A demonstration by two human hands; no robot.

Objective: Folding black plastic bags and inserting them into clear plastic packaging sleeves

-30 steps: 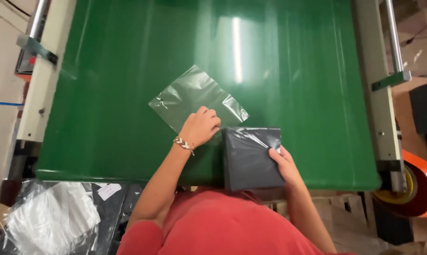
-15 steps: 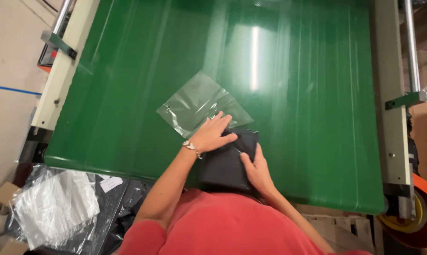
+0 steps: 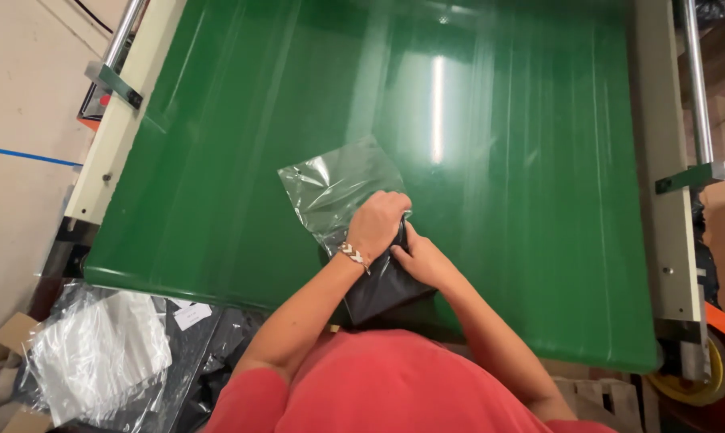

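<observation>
Green belt [image 3: 498,160] fills most of your head view, and your work sits close to its near edge, a little left of the middle. Your left hand [image 3: 377,224] is curled into a fist at the mouth of the clear bag [image 3: 330,188], pinching the film so the opening stays gathered where you can reach it; the bag lies flat on the belt and stretches away from you toward the far left. Your right hand [image 3: 423,261] is just beside the left, fingers closed on the top edge of the dark folded cloth [image 3: 378,289], which lies under both hands with its lower end hanging toward the near edge of the belt. The cloth's upper end meets the bag's mouth under your knuckles; whether any of it is already inside the film you cannot tell, since your hands cover that spot. Holding both so close keeps the slack film from sliding on the smooth belt. A bracelet [image 3: 352,255] sits on your left wrist. Off the belt's near left corner, below its edge, lies a stack of clear bags [image 3: 98,353] on dark plastic, within easy reach of your left arm. Along the right edge runs the pale frame [image 3: 667,224], with an orange wheel [image 3: 711,369] at the near right corner.
</observation>
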